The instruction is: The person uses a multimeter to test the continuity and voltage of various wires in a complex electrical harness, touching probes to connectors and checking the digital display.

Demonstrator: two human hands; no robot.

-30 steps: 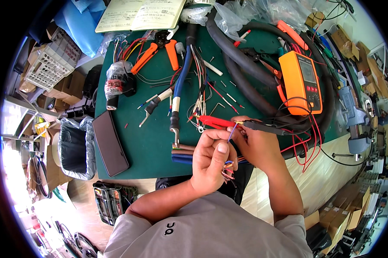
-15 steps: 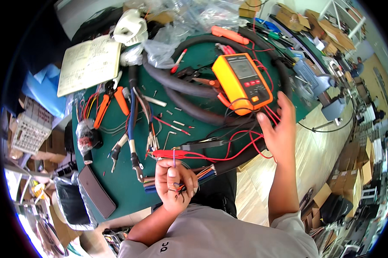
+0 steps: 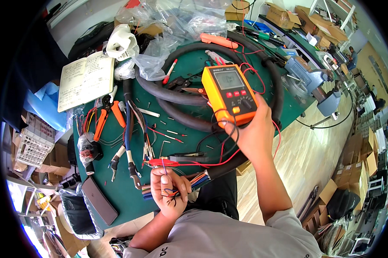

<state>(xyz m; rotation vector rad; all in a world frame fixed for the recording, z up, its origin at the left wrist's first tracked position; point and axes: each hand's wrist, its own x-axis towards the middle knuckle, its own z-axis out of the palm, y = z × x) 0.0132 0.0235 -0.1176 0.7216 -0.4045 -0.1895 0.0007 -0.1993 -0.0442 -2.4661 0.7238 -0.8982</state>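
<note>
My left hand (image 3: 171,191) is closed at the near edge of the bench, pinching a thin purple wire (image 3: 164,167) upright, with dark wire ends showing at its fingers. A red test clip (image 3: 163,163) meets the upper part of that wire. Beside the clip lies a black test clip (image 3: 187,158). Colored wires (image 3: 198,179) fan out of a thick black cable (image 3: 226,167) next to this hand. My right hand (image 3: 256,135) is wrapped round the lower right corner of an orange multimeter (image 3: 229,96), whose screen faces up toward me. Red and black leads run from it.
On the green bench (image 3: 129,193) lie coiled black cable (image 3: 181,95), orange-handled pliers (image 3: 101,122), lugged cables (image 3: 133,172), a phone (image 3: 99,201) and an open notebook (image 3: 85,81). Plastic bags (image 3: 177,26) pile up at the back. A blue-grey vise (image 3: 308,75) stands at the right.
My right hand has gone from open beside the multimeter to gripping its lower corner. The meter has shifted left and its screen is turned more toward me. My left hand keeps its pinch.
</note>
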